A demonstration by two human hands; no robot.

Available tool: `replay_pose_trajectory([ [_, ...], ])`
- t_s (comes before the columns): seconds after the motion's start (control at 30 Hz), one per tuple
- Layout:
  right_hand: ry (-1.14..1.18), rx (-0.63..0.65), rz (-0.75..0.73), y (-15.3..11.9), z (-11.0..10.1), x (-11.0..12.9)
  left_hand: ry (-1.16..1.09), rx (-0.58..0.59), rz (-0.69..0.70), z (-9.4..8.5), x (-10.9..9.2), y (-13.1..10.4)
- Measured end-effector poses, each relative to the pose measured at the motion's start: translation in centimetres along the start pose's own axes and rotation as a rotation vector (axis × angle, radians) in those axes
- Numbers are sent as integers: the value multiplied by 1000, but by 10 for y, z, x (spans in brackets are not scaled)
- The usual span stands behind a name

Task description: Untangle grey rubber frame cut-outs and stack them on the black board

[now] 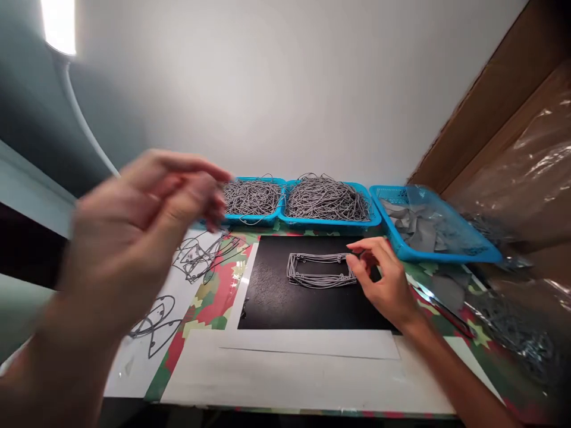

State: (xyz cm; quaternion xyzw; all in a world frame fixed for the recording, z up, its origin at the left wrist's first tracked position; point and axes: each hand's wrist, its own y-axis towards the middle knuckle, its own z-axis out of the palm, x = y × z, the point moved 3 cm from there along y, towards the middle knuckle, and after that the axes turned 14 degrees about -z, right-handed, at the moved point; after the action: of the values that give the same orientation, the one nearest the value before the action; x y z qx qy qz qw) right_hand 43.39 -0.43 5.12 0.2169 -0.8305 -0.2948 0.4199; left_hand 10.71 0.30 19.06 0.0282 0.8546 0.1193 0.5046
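A stack of thin grey rectangular gaskets (pixel 319 282) with small corner loops lies on the black mat (pixel 276 309). At the stack's right end is my right hand (pixel 381 273), its thumb and forefinger curled about the near-vertical side and hiding part of it. My left hand (pixel 147 220) is raised in the air at the left, well above the table and close to the camera. Motion blurs its bent fingers, and nothing can be made out in them. Loose gaskets (pixel 196 261) lie tangled on white paper below it, with more gaskets (pixel 156 324) nearer the front.
Two blue baskets (pixel 330 223) heaped with gaskets stand along the wall. A third blue basket (pixel 450 257) at the right holds flat grey pieces. Tweezers (pixel 441 309) and plastic bags (pixel 517 327) lie to the right. A lamp (pixel 60 30) rises at upper left; cardboard (pixel 486 95) borders the right.
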Motion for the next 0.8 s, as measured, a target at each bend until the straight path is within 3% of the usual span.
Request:
replay_pose_trajectory([
  [0.07,276,130,44,-2,8,10,-76,157,106,33,-10,-16],
  [0.17,818,401,219,-9,23,23,-234,489,33,78,-10,-27],
  [0.27,1071,638,376,-14,26,29,-317,639,-43,99,1,-28],
  [0.33,1035,742,472,-16,21,23,-322,682,-102,103,18,-28],
  [0.43,902,773,605,-19,8,8,-294,715,-240,104,53,-36],
  [0.6,815,821,633,-22,-6,-3,-241,704,-500,100,105,-60],
  [0.7,742,905,627,-22,-10,0,-140,713,-547,97,115,-70],
  [0.8,661,926,617,-18,-13,3,-49,667,-487,96,114,-71],
])
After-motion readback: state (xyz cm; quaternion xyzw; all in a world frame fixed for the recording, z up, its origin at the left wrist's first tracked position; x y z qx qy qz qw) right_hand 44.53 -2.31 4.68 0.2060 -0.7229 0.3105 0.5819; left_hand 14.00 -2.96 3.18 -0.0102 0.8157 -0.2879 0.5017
